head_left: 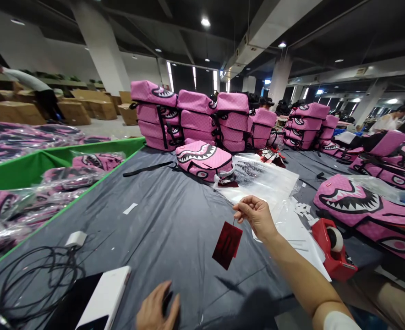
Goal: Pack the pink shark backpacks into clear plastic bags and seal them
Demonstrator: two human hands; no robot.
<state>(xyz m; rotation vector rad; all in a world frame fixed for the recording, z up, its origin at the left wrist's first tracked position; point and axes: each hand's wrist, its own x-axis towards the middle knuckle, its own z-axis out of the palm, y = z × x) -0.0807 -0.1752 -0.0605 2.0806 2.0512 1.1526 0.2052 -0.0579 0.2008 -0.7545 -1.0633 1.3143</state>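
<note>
Between the pinched fingertips of my right hand (255, 215) is the string of a dark red hang tag (227, 245), which dangles above the grey table cover (161, 229). My left hand (157, 308) is low in the view over the cover, thumb and fingers apart, with nothing in it. Beyond them lies a pink backpack (204, 160) with a shark-mouth print, its black strap stretched out to the left. Clear plastic bags (264, 176) are spread beside it, near a pile of red tags (271, 156).
Stacked pink backpacks (197, 117) line the back. A red tape dispenser (335, 250) and another backpack (363, 206) are at right. At left are a white power bank (104, 298), coiled cable (34, 275) and a green-edged bin (65, 153) of bagged backpacks. A person (34, 85) bends over cartons.
</note>
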